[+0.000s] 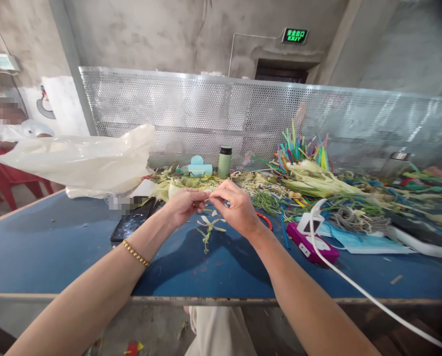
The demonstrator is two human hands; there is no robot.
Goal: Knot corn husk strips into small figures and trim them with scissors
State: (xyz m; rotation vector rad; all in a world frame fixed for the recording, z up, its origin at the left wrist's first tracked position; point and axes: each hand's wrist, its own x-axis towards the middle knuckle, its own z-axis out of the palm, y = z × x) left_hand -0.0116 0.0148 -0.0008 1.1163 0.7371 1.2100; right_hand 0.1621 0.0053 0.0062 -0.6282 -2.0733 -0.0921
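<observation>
Both hands meet over the middle of the blue table (72, 247), fingertips almost touching. My left hand (184, 203), with a gold bead bracelet (135, 253) at the wrist, is closed in a pinch. A small pale piece shows at its fingertips, too small to name. My right hand (236, 205) pinches at the same spot with thumb and finger; what lies between them is mostly hidden. Just below the hands is a small pale-green figure of knotted husk-like strips (208, 228). Behind them lies a heap of pale-green husks (317, 180).
A black phone (132, 225) and a large cream plastic bag (83, 160) are at left. At the back stands a green bottle (224, 163). A purple power strip (313, 247), white cable (365, 294) and blue face mask (369, 242) lie right. A person (21, 128) sits far left.
</observation>
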